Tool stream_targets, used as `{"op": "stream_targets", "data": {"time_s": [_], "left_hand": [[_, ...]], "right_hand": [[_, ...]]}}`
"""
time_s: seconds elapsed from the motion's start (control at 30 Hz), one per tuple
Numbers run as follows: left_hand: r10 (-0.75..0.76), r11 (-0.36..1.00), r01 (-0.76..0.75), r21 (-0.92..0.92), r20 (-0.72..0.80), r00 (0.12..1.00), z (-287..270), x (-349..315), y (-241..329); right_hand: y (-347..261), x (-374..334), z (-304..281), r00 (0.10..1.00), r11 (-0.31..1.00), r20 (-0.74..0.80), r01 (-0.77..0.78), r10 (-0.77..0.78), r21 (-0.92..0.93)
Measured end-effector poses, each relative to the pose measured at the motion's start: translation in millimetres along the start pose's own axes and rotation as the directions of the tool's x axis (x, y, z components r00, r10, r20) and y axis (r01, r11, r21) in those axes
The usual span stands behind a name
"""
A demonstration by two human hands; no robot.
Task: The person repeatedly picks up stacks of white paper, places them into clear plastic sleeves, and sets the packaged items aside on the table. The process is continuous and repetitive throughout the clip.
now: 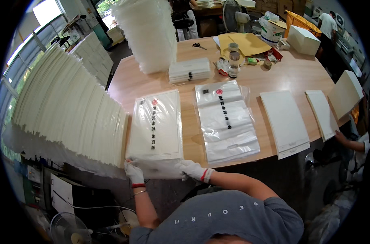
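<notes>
I have the bagged sheet (155,124) lying flat on the surface (298,73), its near end at the edge by me. My left hand (134,173) pinches the bag's left corner; my right hand (191,169) presses flat on the open flap (158,168), fingers together. I judge the flap wants folding squarely, pulled taut and kept clear of the leaning stack (71,110) just beside it.

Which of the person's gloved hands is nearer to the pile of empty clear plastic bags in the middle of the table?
The right hand. It lies at the near edge of the filled bag, just left of the empty bags. The left hand is at that bag's far-left corner.
</notes>
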State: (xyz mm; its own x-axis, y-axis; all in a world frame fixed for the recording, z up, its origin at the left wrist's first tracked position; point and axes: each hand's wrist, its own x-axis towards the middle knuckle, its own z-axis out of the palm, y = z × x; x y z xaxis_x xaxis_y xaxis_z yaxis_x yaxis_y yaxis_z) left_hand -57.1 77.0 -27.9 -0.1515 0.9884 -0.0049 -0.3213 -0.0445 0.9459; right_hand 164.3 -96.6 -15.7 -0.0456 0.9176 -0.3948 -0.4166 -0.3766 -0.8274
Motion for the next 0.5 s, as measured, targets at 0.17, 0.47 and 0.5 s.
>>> {"op": "stream_targets", "data": {"time_s": [0.17, 0.47, 0.5], "left_hand": [[-0.24, 0.97, 0.239, -0.037, -0.271, 0.932, -70, -28, -52], [0.082, 0.71, -0.676, 0.2, 0.929, 0.361, 180, -187, -62], [0.209, 0.696, -0.698, 0.17, 0.882, 0.423, 218, -187, -68]], "right_hand": [[11, -17, -15, 0.99, 0.997, -0.117, 0.083, -0.083, -0.007], [39, -145, -139, 0.813, 0.994, -0.583, 0.06, 0.002, 0.086], [39, -157, -145, 0.789, 0.993, -0.614, 0.08, -0.012, 0.084]]}}
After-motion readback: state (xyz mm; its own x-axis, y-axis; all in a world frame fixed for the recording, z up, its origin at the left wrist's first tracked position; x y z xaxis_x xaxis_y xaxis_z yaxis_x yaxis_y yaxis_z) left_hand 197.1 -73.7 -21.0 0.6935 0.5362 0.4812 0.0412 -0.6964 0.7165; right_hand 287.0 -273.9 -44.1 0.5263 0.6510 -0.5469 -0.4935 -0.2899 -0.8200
